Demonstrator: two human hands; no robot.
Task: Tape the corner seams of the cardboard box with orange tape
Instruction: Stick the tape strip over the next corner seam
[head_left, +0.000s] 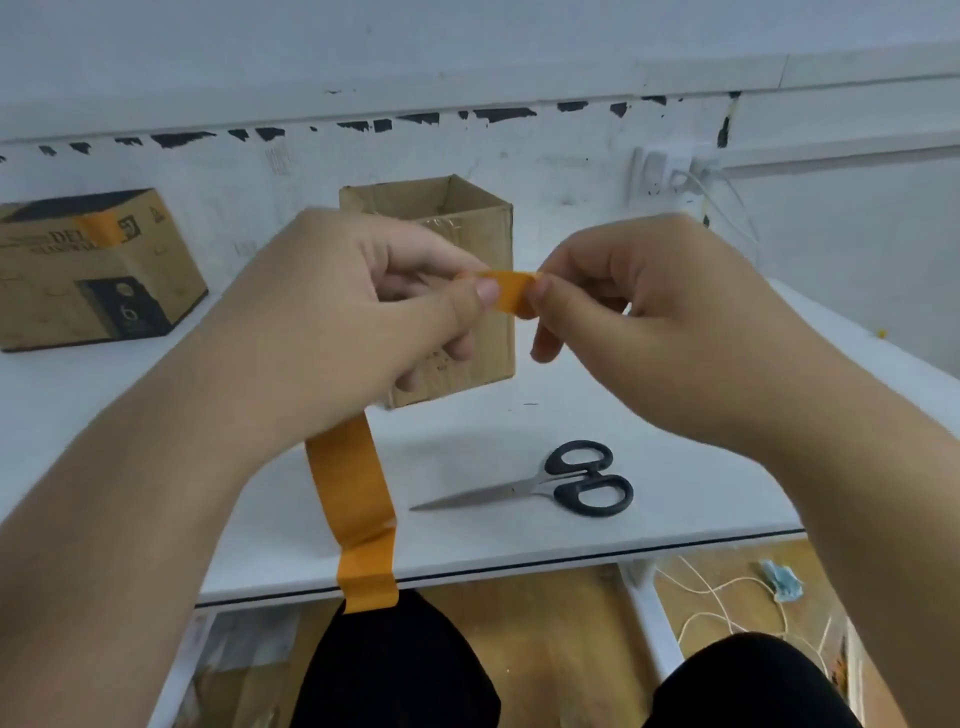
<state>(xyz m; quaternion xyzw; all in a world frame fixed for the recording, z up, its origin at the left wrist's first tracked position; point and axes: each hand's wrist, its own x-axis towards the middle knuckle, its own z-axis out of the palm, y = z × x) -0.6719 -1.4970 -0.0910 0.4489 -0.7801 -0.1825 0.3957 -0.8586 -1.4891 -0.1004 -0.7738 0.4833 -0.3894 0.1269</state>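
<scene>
orange tape (353, 493): one strip, held up over the bench (675, 415) in front of the cardboard box (470, 228). left hand (358, 291) and right hand (628, 291) each take a pinching grip on the top end, thumb against forefinger, the end curled between them. long axis of the strip runs near vertical; the free end points down past the bench edge toward the lap, with some twist and creasing low down. box sits open-top upward on the bench, just behind the hands, no orange visible on its near corner. judgement: step in hand is readying the strip. keep it taut and untwisted, adhesive side off the fingers, line it along a box corner seam before pressing. scissors (561, 483) lie near, blades pointing left.
</scene>
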